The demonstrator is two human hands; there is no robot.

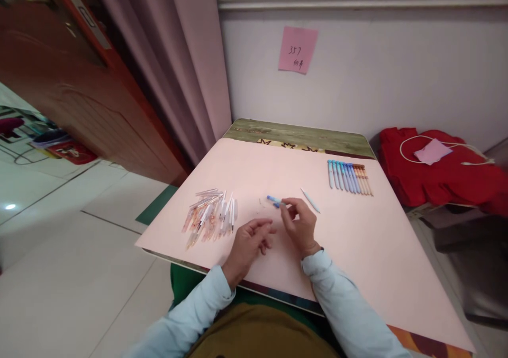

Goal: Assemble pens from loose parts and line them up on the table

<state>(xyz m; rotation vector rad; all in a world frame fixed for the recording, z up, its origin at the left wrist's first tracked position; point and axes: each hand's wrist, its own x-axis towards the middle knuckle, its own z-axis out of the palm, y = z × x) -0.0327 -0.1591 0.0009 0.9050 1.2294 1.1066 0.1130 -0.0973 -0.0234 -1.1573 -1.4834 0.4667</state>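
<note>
My right hand (pixel 300 223) is closed, its fingertips pinching a short blue pen part (pixel 272 199) that points to the left. My left hand (pixel 251 241) holds nothing that shows; its fingers are loosely bent and apart, just left of the right hand. Beyond the left fingertips lie a few tiny pale pieces (pixel 260 205), too small to name. A slim light-blue pen barrel (pixel 310 200) lies slanted past the right hand. To the left is a loose pile of clear pen barrels and white refills (pixel 212 215).
A neat row of pens (pixel 349 177), blue through brown, lies at the table's back right. Pale paper covers the table (pixel 357 263). Red cloth (pixel 413 178) with a white cable sits beyond the right edge. A pink note (pixel 297 50) hangs on the wall; a wooden door (pixel 91 83) stands left.
</note>
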